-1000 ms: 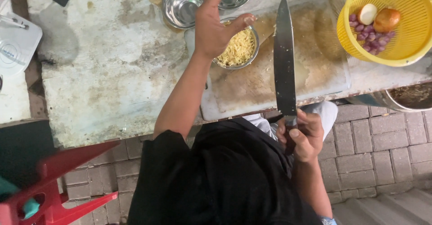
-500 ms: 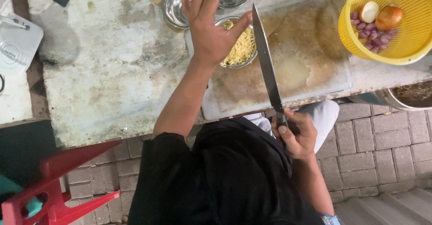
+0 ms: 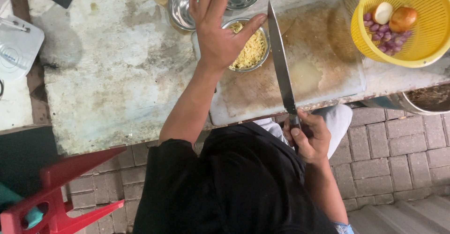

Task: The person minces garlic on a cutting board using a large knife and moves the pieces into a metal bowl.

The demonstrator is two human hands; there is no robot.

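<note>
Since half a second ago the long steel kitchen knife with a dark handle (image 3: pixel 281 60) has tilted a little further left, its tip now close to the far edge of the worn pale plastic cutting board (image 3: pixel 328 79). The right hand (image 3: pixel 309 138) grips the handle at the near edge of the worktop (image 3: pixel 108 84), fingers (image 3: pixel 300 142) wrapped tight around it, blade pointing away over the board. The left hand (image 3: pixel 218 32) has spread wider and hovers, fingers open and holding nothing, above the small steel bowl of chopped yellowish bits (image 3: pixel 248 49) on the board's far left corner. Two empty steel bowls (image 3: pixel 180 7) sit just beyond. To the far right stands a yellow plastic colander (image 3: pixel 422 42) with small purple shallots (image 3: pixel 386 35) and two onions. A red plastic stool (image 3: pixel 61 192) stands on the paved floor, near left.
</note>
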